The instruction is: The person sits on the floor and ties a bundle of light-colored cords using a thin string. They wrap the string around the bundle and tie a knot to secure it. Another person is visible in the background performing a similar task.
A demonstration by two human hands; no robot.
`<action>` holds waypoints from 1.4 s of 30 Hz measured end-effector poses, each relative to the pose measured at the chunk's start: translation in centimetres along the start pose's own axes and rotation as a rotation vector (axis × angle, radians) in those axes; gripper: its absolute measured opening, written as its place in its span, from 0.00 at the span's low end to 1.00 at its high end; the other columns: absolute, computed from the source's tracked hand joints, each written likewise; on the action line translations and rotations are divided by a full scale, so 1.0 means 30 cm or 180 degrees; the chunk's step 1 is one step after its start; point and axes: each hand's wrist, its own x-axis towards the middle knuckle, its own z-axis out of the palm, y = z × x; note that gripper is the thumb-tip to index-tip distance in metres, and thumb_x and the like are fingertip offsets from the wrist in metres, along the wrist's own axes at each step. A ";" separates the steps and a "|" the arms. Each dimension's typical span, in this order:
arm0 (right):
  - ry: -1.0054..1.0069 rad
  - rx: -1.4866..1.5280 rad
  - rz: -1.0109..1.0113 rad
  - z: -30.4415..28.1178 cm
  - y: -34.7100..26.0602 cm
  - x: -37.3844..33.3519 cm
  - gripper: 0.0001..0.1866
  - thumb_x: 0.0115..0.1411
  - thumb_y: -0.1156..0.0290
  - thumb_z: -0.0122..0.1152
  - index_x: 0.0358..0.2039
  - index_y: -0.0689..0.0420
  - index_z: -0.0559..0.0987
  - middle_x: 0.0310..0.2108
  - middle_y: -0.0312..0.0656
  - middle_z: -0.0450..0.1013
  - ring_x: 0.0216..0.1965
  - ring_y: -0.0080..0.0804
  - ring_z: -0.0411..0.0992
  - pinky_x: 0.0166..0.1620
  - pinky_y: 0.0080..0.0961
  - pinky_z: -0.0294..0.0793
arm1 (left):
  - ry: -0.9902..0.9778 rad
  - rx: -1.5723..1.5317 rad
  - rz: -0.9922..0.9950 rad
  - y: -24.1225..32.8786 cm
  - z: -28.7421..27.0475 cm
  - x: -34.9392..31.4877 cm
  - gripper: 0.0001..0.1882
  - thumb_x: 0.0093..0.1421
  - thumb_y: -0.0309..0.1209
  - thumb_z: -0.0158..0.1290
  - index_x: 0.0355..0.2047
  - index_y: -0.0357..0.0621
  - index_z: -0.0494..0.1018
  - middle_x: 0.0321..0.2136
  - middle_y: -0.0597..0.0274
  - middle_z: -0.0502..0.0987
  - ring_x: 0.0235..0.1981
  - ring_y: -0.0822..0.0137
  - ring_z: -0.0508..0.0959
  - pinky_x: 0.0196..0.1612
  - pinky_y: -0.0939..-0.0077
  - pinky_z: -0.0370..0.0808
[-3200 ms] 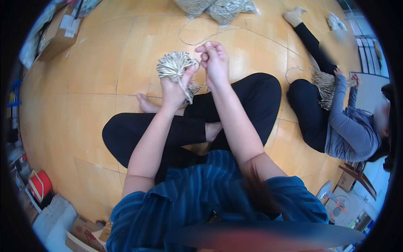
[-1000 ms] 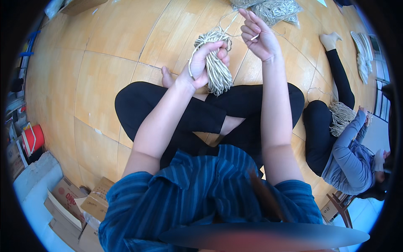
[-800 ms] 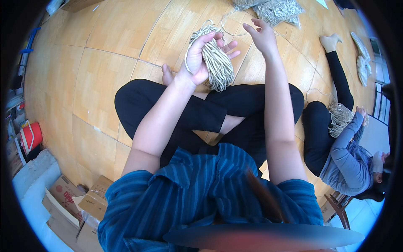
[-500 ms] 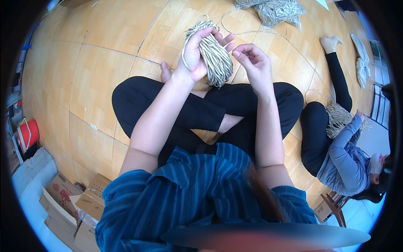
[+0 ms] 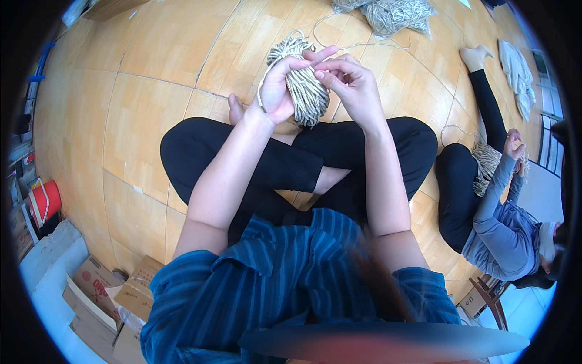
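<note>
A thick bundle of looped beige cord [image 5: 310,97] is held up above my crossed legs. My left hand [image 5: 277,91] wraps round it from the left, thumb across the front, with a strand hanging by the wrist. At the bundle's upper right side, my right hand [image 5: 353,88] has thumb and forefinger pinched together, touching the left hand's fingers. Whatever lies in that pinch is too small to make out.
Clear plastic bags of the same cord [image 5: 400,17] lie ahead, near a loose strand [image 5: 370,44] on the tiled floor. At right, a seated co-worker [image 5: 503,224] has another cord bundle [image 5: 485,167]. A red bucket [image 5: 46,201] and cardboard boxes [image 5: 136,291] stand at left.
My right hand has moved left and its pinch now meets the left hand's fingers at the bundle. The bundle shifted slightly left. The co-worker's hands have risen.
</note>
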 end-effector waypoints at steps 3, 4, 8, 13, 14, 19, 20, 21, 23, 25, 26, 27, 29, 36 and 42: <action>0.0137 0.0475 -0.0675 -0.015 -0.014 0.013 0.08 0.62 0.72 0.57 0.36 0.64 0.78 0.31 0.34 0.73 0.32 0.19 0.69 0.35 0.17 0.69 | 0.0371 0.0126 -0.0161 -0.007 0.004 0.008 0.14 0.59 0.30 0.44 0.44 0.38 0.67 0.52 0.47 0.69 0.51 0.56 0.73 0.55 0.61 0.72; 0.0067 0.0673 -0.0511 -0.023 -0.024 0.015 0.08 0.62 0.72 0.57 0.36 0.64 0.78 0.31 0.34 0.72 0.32 0.19 0.68 0.35 0.17 0.69 | 0.0427 0.0105 -0.0239 -0.006 0.003 0.008 0.15 0.59 0.30 0.45 0.45 0.38 0.66 0.50 0.49 0.71 0.51 0.58 0.73 0.54 0.63 0.73; -0.0257 0.0592 0.0055 -0.079 -0.068 0.023 0.09 0.63 0.70 0.56 0.38 0.63 0.75 0.28 0.31 0.71 0.30 0.16 0.66 0.35 0.14 0.66 | 0.0877 0.0767 -0.0028 -0.022 -0.001 0.014 0.13 0.55 0.33 0.59 0.37 0.38 0.72 0.32 0.58 0.76 0.32 0.70 0.78 0.34 0.78 0.79; -0.0532 0.0402 0.0059 -0.080 -0.073 0.032 0.09 0.62 0.67 0.56 0.36 0.60 0.78 0.23 0.28 0.68 0.25 0.14 0.61 0.31 0.13 0.63 | 0.1106 0.0978 0.0324 -0.028 -0.001 0.013 0.11 0.55 0.35 0.59 0.31 0.41 0.73 0.25 0.62 0.74 0.25 0.73 0.76 0.26 0.80 0.75; -0.0604 0.0420 0.0144 -0.081 -0.068 0.031 0.10 0.63 0.66 0.55 0.35 0.61 0.77 0.23 0.28 0.68 0.26 0.14 0.61 0.33 0.14 0.63 | 0.1088 0.0961 0.0364 -0.026 -0.001 0.012 0.11 0.55 0.35 0.59 0.30 0.41 0.72 0.24 0.62 0.74 0.25 0.72 0.76 0.26 0.79 0.75; -0.1004 0.0786 0.0545 -0.169 -0.049 -0.016 0.14 0.64 0.61 0.53 0.34 0.60 0.79 0.22 0.28 0.67 0.27 0.13 0.60 0.33 0.15 0.63 | 0.1075 0.0259 0.0633 0.011 -0.016 0.020 0.09 0.56 0.33 0.55 0.30 0.42 0.70 0.23 0.62 0.72 0.28 0.68 0.75 0.32 0.76 0.74; -0.0898 0.0696 0.0544 -0.184 -0.044 -0.023 0.14 0.64 0.61 0.54 0.35 0.60 0.79 0.22 0.28 0.67 0.27 0.13 0.60 0.33 0.15 0.63 | 0.1079 0.0181 0.0651 0.019 -0.021 0.021 0.08 0.57 0.33 0.54 0.30 0.42 0.70 0.23 0.62 0.72 0.29 0.68 0.75 0.34 0.75 0.75; -0.0774 0.0598 0.0564 -0.197 -0.038 -0.033 0.13 0.64 0.62 0.55 0.35 0.60 0.79 0.22 0.28 0.68 0.26 0.14 0.61 0.32 0.14 0.63 | 0.1037 0.0102 0.0680 0.027 -0.028 0.023 0.07 0.58 0.33 0.53 0.29 0.43 0.70 0.24 0.63 0.72 0.29 0.68 0.75 0.37 0.73 0.75; -0.0390 0.0547 0.0650 -0.219 -0.029 -0.047 0.12 0.63 0.64 0.56 0.36 0.61 0.79 0.23 0.30 0.70 0.25 0.14 0.61 0.31 0.13 0.63 | 0.1001 0.0018 0.0765 0.035 -0.040 0.025 0.08 0.59 0.33 0.51 0.27 0.43 0.69 0.25 0.62 0.72 0.30 0.67 0.74 0.39 0.71 0.75; 0.0161 0.0642 0.0793 -0.224 -0.022 -0.050 0.11 0.61 0.67 0.59 0.37 0.61 0.79 0.24 0.32 0.72 0.24 0.14 0.62 0.30 0.12 0.62 | 0.1058 -0.0127 0.0820 0.037 -0.047 0.028 0.08 0.60 0.33 0.50 0.27 0.43 0.69 0.25 0.62 0.72 0.30 0.67 0.74 0.39 0.71 0.75; 0.0414 0.0867 0.0634 -0.223 -0.021 -0.049 0.10 0.60 0.68 0.60 0.37 0.62 0.79 0.25 0.33 0.73 0.24 0.14 0.62 0.30 0.12 0.63 | 0.1030 -0.0184 0.0876 0.038 -0.048 0.029 0.08 0.60 0.33 0.50 0.27 0.43 0.69 0.25 0.62 0.72 0.30 0.67 0.74 0.39 0.71 0.75; 0.0724 0.1069 0.0504 -0.213 -0.019 -0.043 0.10 0.59 0.69 0.61 0.37 0.62 0.79 0.26 0.34 0.74 0.24 0.14 0.63 0.30 0.11 0.63 | 0.1068 -0.0185 0.0838 0.037 -0.048 0.029 0.08 0.60 0.33 0.50 0.27 0.43 0.68 0.25 0.62 0.72 0.31 0.67 0.73 0.39 0.71 0.75; 0.1232 0.1613 0.0311 -0.193 -0.022 -0.031 0.09 0.56 0.74 0.64 0.37 0.63 0.79 0.29 0.37 0.76 0.26 0.15 0.66 0.32 0.12 0.66 | 0.1079 -0.0208 0.0786 0.031 -0.042 0.028 0.08 0.60 0.33 0.50 0.27 0.43 0.68 0.25 0.63 0.71 0.31 0.67 0.73 0.39 0.72 0.75; 0.1465 0.1198 -0.0547 -0.025 -0.077 0.017 0.07 0.54 0.80 0.63 0.35 0.63 0.78 0.29 0.37 0.76 0.28 0.17 0.71 0.33 0.14 0.71 | 0.0810 0.0229 0.0302 -0.026 -0.010 0.019 0.19 0.59 0.41 0.56 0.43 0.39 0.72 0.38 0.61 0.76 0.33 0.72 0.74 0.39 0.77 0.75; 0.0637 0.0048 -0.0378 0.035 -0.109 0.025 0.05 0.54 0.80 0.63 0.32 0.65 0.78 0.29 0.37 0.76 0.28 0.17 0.73 0.33 0.13 0.71 | 0.0985 0.0213 0.0132 -0.053 -0.026 0.021 0.19 0.56 0.38 0.61 0.42 0.39 0.72 0.35 0.64 0.73 0.35 0.74 0.72 0.35 0.80 0.72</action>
